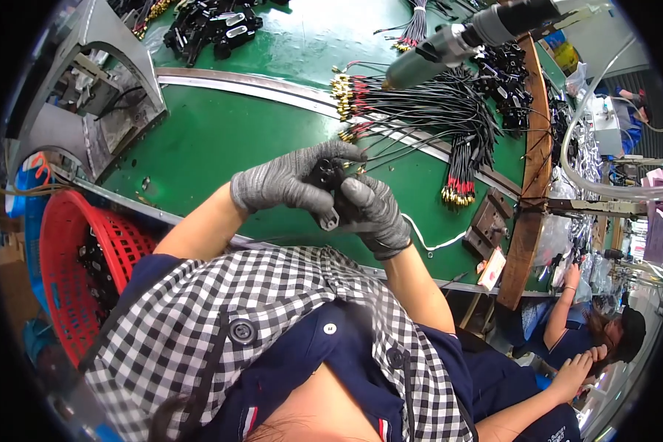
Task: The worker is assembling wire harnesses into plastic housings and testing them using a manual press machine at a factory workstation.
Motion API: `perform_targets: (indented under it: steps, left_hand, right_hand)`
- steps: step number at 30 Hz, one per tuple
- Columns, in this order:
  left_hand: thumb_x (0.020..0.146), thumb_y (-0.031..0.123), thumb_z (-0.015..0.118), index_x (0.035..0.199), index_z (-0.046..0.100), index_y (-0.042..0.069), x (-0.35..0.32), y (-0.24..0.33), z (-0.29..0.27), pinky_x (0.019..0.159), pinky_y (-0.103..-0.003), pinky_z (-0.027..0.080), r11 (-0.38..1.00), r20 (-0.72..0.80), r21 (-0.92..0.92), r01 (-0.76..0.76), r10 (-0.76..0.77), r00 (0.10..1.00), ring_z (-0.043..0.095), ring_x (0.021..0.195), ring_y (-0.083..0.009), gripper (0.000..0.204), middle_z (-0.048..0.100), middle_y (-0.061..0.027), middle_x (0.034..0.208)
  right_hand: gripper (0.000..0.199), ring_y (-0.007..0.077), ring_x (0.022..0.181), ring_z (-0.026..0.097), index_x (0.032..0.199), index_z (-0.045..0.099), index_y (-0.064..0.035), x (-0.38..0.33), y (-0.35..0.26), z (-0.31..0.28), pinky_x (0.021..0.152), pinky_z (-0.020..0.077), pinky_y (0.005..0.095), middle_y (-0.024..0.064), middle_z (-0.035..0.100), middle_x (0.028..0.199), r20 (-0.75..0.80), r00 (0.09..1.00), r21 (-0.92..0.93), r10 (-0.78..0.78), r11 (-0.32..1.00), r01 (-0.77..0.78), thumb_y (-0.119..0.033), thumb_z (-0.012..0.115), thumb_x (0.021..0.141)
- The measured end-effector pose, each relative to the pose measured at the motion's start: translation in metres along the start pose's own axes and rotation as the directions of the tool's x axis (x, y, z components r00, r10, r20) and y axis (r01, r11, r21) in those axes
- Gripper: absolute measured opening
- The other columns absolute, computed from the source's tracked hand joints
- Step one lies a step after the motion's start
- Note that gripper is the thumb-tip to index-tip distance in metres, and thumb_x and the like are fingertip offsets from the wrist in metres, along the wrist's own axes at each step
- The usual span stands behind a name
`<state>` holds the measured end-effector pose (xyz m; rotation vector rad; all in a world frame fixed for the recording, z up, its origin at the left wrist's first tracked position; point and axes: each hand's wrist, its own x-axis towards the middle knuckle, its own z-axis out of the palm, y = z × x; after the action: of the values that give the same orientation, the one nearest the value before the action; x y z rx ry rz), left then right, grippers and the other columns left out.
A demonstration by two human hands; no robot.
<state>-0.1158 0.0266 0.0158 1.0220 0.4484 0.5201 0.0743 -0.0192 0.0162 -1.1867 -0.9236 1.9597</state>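
My left hand (287, 180) and my right hand (375, 210), both in grey knit gloves, meet over the green table (213, 140). Together they hold a small black plastic part (326, 177) with thin black wires running off toward the upper right. The left fingers wrap over the top of the part; the right thumb presses against its side. A grey tab of the part sticks out below the hands.
Bundles of black wires with brass and red ends (420, 107) lie beyond the hands. A hanging power screwdriver (449, 44) is above them. A red basket (73, 272) sits at left, black parts (210, 26) at the top, another person (589, 346) at lower right.
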Motion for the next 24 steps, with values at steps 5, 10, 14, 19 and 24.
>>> perform_targets:
  steps: [5,10,14,19,24]
  left_hand:
    - [0.071,0.025,0.071,0.131,0.037,-0.003,0.005,-0.01,0.001,0.069,-0.033,0.056,0.952,-0.027,-0.27,0.141,-0.154,0.988,0.064,0.084,-0.0244,0.074,0.058,-0.0193,0.106]
    - [0.08,0.021,0.061,0.125,0.042,-0.005,0.008,-0.04,-0.005,0.072,-0.037,0.054,0.85,0.02,-0.516,0.103,-0.109,0.994,0.064,0.078,-0.0276,0.056,0.058,-0.0177,0.101]
    - [0.08,0.021,0.058,0.125,0.042,-0.006,0.009,-0.035,0.002,0.079,-0.044,0.052,0.7,0.08,-0.712,0.061,-0.006,0.997,0.062,0.087,-0.0324,0.055,0.058,-0.0198,0.105]
    - [0.081,0.021,0.056,0.124,0.043,-0.006,0.008,-0.029,0.004,0.084,-0.048,0.049,0.651,0.158,-0.752,0.109,0.017,0.987,0.06,0.093,-0.034,0.052,0.057,-0.0206,0.109]
    - [0.081,0.02,0.058,0.122,0.046,-0.005,0.008,-0.021,0.016,0.078,-0.042,0.052,0.73,0.046,-0.681,0.055,-0.033,0.998,0.062,0.089,-0.0294,0.05,0.059,-0.0189,0.107]
  right_hand:
    - [0.021,0.0137,0.058,0.053,0.086,0.061,0.0018,0.009,0.014,-0.009,0.057,0.0447,0.027,0.006,0.057,0.064,0.046,0.787,-0.654,-0.616,0.577,0.49,-0.019,0.059,0.086]
    - [0.016,0.025,0.063,0.059,0.093,0.065,-0.0053,0.006,0.001,0.007,0.058,0.0478,0.0301,0.0094,0.06,0.078,0.075,0.573,-0.648,-0.816,0.397,0.65,-0.003,0.057,0.079]
    - [0.024,0.0256,0.071,0.063,0.096,0.065,-0.0069,0.005,-0.006,-0.012,0.061,0.05,0.0313,0.0092,0.061,0.081,0.322,0.53,-0.61,-0.785,0.256,0.75,-0.001,0.059,0.074]
    - [0.029,0.0251,0.073,0.063,0.097,0.065,-0.0056,-0.002,-0.015,-0.004,0.06,0.0501,0.0324,0.0092,0.061,0.082,0.431,0.502,-0.707,-0.75,0.065,0.704,0.002,0.062,0.069]
    - [0.031,0.0253,0.073,0.062,0.097,0.065,-0.0047,-0.006,-0.007,0.001,0.063,0.0501,0.0324,0.0099,0.061,0.083,0.359,0.423,-0.774,-0.832,-0.012,0.633,0.002,0.065,0.067]
